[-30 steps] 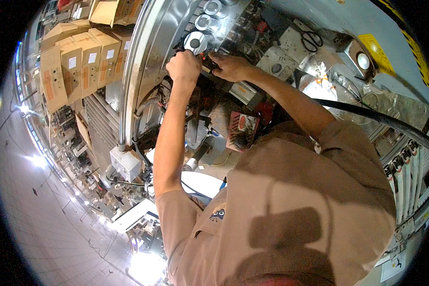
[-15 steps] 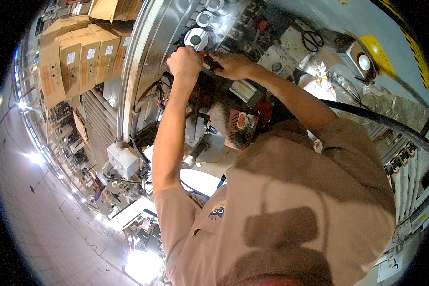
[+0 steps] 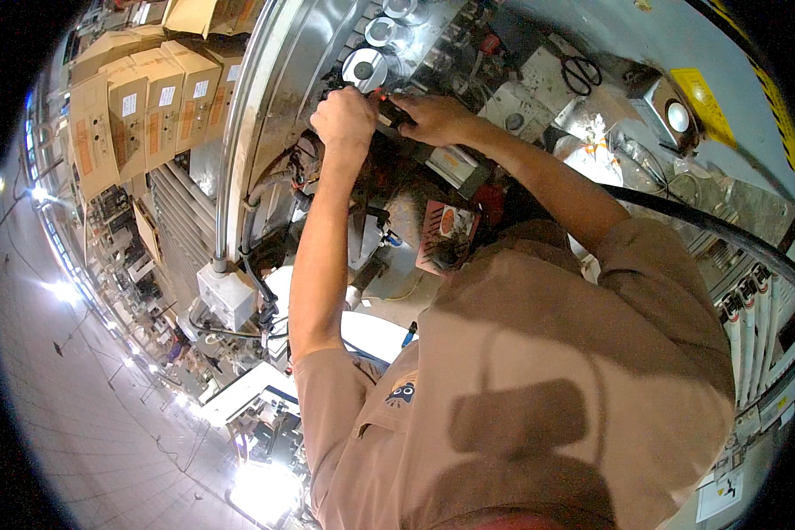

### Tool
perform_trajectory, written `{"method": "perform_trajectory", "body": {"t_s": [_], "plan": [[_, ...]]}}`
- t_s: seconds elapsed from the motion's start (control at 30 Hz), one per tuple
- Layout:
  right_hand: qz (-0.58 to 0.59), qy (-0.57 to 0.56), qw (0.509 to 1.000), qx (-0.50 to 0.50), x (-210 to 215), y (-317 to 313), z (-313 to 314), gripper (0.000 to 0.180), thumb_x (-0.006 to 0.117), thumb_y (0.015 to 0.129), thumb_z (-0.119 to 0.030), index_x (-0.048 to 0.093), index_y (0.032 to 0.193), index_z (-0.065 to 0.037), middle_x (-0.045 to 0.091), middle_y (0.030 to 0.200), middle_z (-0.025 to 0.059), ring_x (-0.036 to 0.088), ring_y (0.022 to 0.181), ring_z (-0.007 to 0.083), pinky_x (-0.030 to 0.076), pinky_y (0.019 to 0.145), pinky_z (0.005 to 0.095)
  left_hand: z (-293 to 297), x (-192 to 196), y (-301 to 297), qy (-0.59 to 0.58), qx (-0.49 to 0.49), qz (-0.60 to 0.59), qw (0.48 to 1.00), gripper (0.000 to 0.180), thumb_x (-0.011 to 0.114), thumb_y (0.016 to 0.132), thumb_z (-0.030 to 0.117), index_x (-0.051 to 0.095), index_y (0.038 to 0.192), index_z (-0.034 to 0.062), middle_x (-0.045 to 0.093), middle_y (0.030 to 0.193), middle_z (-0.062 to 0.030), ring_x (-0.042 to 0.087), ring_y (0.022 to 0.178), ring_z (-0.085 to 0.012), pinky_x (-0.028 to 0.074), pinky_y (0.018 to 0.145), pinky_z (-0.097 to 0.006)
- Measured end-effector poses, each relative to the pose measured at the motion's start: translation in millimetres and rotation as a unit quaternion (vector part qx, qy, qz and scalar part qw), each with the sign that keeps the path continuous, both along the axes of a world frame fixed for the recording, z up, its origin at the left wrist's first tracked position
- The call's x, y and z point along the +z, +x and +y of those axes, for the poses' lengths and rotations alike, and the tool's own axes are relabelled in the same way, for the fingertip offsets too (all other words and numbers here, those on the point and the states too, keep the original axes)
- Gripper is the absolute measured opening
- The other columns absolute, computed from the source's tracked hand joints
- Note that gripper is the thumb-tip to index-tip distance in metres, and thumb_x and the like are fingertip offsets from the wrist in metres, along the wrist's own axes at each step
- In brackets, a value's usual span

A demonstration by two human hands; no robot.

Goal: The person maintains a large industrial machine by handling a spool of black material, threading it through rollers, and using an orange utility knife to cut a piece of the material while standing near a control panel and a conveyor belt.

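Both arms were up at the machine's dark inner works: the left hand [image 3: 344,119] was curled into a closed fist, seemingly gripping a part just under the round silver disc [image 3: 364,68], while the right hand [image 3: 435,117] pinched a dark tool with a red tip [image 3: 387,104] against the same spot. Good practice there, I'd judge, was steadying the part and keeping the tool square, clear of the nearby cables [image 3: 256,274].
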State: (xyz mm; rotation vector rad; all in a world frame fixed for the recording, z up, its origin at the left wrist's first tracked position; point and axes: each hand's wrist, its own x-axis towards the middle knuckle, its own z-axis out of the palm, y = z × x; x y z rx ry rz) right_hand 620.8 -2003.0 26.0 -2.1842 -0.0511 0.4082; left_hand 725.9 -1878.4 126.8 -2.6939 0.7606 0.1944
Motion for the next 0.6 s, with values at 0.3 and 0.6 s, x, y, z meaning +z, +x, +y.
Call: {"method": "perform_trajectory", "body": {"t_s": [0.3, 0.6], "plan": [[-0.046, 0.009, 0.999, -0.026, -18.3, -0.4, 2.5, 0.068, 0.061, 0.094, -0.046, 0.049, 0.149, -0.009, 0.068, 0.125, 0.0211, 0.066, 0.115, 0.0392, 0.053, 0.099, 0.0513, -14.8, 7.3, 0.4, 0.025, 0.023, 0.027, 0.999, 0.029, 0.065, 0.091, 0.030, 0.080, 0.095, 0.0052, 0.077, 0.097, -0.0201, 0.076, 0.094, -0.0394, 0.060, 0.083, -0.049], [-0.011, 0.006, 1.000, -0.025, -12.3, -0.2, 3.7, 0.072, 0.063, 0.092, -0.051, 0.050, 0.151, -0.013, 0.069, 0.128, 0.0160, 0.061, 0.126, 0.0381, 0.051, 0.105, 0.0522, -5.1, 3.3, -1.6, 0.004, 0.023, 0.022, 0.999, 0.032, 0.067, 0.091, 0.033, 0.079, 0.094, 0.0039, 0.077, 0.097, -0.0198, 0.076, 0.094, -0.0405, 0.060, 0.083, -0.050]]}}
